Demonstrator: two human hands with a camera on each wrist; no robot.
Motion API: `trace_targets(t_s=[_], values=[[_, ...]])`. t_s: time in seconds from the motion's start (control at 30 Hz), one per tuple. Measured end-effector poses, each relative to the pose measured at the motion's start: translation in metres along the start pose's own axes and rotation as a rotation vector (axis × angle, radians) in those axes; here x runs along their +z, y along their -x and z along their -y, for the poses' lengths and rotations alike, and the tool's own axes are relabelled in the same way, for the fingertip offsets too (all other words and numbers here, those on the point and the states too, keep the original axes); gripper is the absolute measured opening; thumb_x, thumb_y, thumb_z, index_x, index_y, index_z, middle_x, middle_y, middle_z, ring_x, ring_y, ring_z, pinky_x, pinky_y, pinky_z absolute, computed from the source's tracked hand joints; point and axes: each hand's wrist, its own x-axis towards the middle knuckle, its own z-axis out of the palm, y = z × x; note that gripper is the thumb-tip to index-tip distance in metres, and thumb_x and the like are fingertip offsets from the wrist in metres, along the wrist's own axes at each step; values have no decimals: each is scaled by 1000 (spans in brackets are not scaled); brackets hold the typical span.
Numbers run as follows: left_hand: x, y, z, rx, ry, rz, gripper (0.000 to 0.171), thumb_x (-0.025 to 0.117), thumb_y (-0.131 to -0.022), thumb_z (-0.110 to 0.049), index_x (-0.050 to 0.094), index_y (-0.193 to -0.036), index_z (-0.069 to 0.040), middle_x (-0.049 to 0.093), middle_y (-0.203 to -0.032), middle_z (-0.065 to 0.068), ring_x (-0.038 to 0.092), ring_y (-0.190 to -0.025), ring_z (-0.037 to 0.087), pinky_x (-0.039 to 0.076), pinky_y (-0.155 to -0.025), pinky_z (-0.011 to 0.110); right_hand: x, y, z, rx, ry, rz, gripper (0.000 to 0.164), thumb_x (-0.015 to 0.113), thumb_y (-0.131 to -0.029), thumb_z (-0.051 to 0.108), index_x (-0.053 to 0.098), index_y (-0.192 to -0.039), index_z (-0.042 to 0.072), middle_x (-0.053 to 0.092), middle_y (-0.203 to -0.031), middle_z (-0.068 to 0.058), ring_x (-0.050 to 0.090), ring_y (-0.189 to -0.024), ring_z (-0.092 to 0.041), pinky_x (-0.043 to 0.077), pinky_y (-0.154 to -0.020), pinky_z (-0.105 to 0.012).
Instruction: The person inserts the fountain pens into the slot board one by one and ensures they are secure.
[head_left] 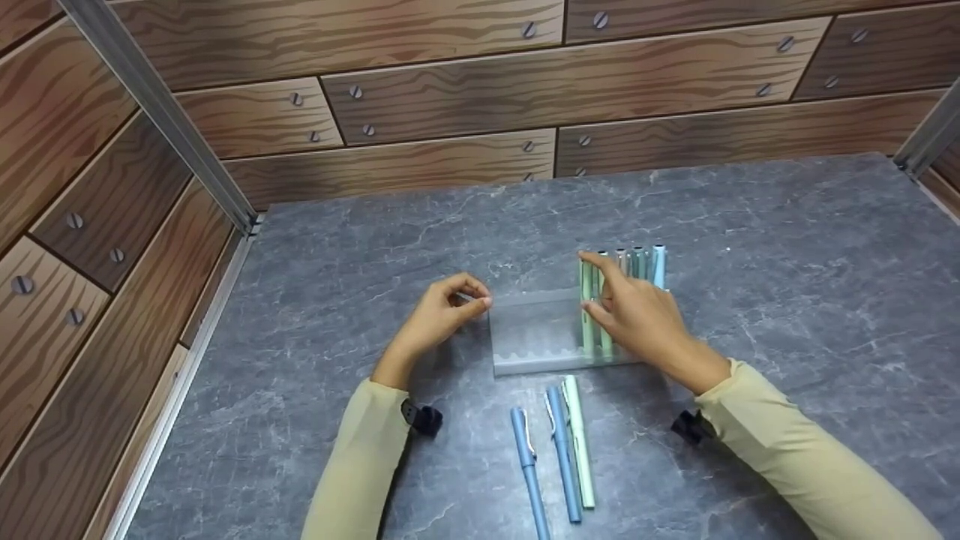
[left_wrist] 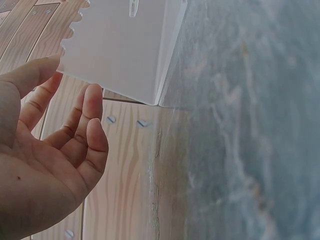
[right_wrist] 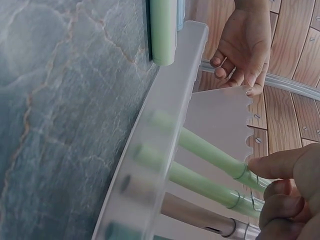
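Note:
My left hand (head_left: 448,307) pinches the left corner of a clear, notched pen rack (head_left: 529,322) between thumb and index finger; its other fingers are loosely bent in the left wrist view. Over the rack's right part is my right hand (head_left: 641,315), thumb and index finger at the leftmost light green pen (head_left: 586,330), which stands in the rack. In the right wrist view the thumb (right_wrist: 270,165) meets this pen's cap and the other fingers curl. Beside it stand a second green pen (right_wrist: 200,185), a brownish pen (right_wrist: 192,215), a teal pen (head_left: 639,262) and a light blue pen (head_left: 659,266).
In front of the rack, two blue pens (head_left: 564,457) (head_left: 529,472) and a light green pen (head_left: 580,450) lie on the grey marbled table (head_left: 337,255). Wood-patterned walls (head_left: 450,90) and a metal post (head_left: 165,112) border the table.

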Motion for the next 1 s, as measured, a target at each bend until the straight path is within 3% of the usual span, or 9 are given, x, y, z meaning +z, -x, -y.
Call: trace_targets(t_s=[0.3,0.47,0.8,1.0], values=[[0,-1,-1,30,3,-2,13,66,-91,-15,66,-99,-4,67,-96,10,59,-71,26,49,-59,35,0,-3,-2,13,-17,26,64,73,-85,16,43,-141,13,58,-61,0,45,-47,-11,37,-43,-25],[0,-1,1,27,-2,-9,14,66,-91,-15,66,-99,-4,67,-99,12,58,-71,21,49,-59,32,1,-4,-2,24,-23,32,63,73,-85,15,43,-141,13,59,-62,0,46,-48,-11,38,-44,-26],[0,-1,1,11,16,-4,16,66,-90,-14,65,-100,-2,66,-104,15,58,-71,23,48,-59,32,0,-3,-2,22,-19,36,65,73,-84,16,41,-142,14,58,-62,1,46,-49,-10,38,-45,-26],[0,-1,-2,32,1,-16,15,67,-90,-13,65,-99,-1,67,-100,14,57,-73,16,49,-59,31,-3,0,-1,24,-45,19,66,73,-85,18,40,-142,14,55,-62,3,44,-50,-9,36,-46,-26]])
